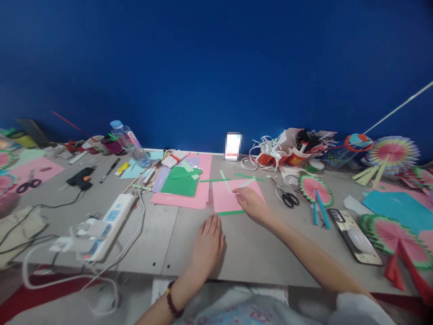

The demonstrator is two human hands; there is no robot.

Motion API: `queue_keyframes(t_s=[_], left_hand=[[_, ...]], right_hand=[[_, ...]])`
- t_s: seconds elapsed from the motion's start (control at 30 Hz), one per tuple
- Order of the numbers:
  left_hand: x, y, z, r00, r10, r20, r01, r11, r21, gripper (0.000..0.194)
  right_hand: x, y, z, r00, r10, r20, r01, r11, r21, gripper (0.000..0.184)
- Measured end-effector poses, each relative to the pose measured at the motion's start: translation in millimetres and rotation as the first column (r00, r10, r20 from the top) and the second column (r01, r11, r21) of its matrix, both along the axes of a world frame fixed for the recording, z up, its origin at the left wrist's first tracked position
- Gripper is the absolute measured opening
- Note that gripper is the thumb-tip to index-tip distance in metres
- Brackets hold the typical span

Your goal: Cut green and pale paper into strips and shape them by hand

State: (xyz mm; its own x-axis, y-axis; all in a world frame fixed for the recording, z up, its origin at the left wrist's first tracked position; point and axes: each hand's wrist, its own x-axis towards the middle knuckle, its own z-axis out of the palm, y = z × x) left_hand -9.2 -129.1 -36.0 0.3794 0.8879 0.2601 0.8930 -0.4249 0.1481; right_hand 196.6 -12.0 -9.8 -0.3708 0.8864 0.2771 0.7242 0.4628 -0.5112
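A pink sheet of paper (225, 198) lies in front of me with a green strip (230, 212) along its near edge. My right hand (251, 203) is over the sheet, its fingers drawn together at the lower end of a pale green paper strip (224, 179). The fingertips partly hide that end. Flat on the table, my left hand (210, 239) has its fingers stretched out, the tips close to the sheet's near left corner. Other green strips (216, 181) lie around the sheet's far edge.
Black-handled scissors (290, 199) lie right of the sheet. To the left are green paper (181, 184), a bottle (130, 143), a glue gun (81, 178) and a power strip (113, 225) with cables. Rightward are watermelon-patterned paper fans (395, 234) and a phone (353, 234) under a white mouse.
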Motion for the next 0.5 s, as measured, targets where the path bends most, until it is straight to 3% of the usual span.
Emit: queue_keyframes(t_s=[0.13,0.27,0.5], left_hand=[[-1.1,-4.8,-3.2,0.999,0.006,0.034,-0.007,1.0,0.01,0.048],[-3.7,-5.1,-3.1,0.996,-0.005,0.094,0.007,1.0,-0.018,0.051],[-4.4,-4.5,-3.8,0.992,0.002,0.124,0.003,0.999,-0.043,0.051]], right_hand=[[-39.4,44.0,2.2,0.995,0.096,0.006,-0.095,0.991,-0.089,0.026],[-70.6,76.3,-1.4,0.995,0.074,0.062,-0.068,0.993,-0.098,0.021],[-86.4,92.9,-6.3,0.992,0.003,0.124,0.011,0.994,-0.111,0.012]])
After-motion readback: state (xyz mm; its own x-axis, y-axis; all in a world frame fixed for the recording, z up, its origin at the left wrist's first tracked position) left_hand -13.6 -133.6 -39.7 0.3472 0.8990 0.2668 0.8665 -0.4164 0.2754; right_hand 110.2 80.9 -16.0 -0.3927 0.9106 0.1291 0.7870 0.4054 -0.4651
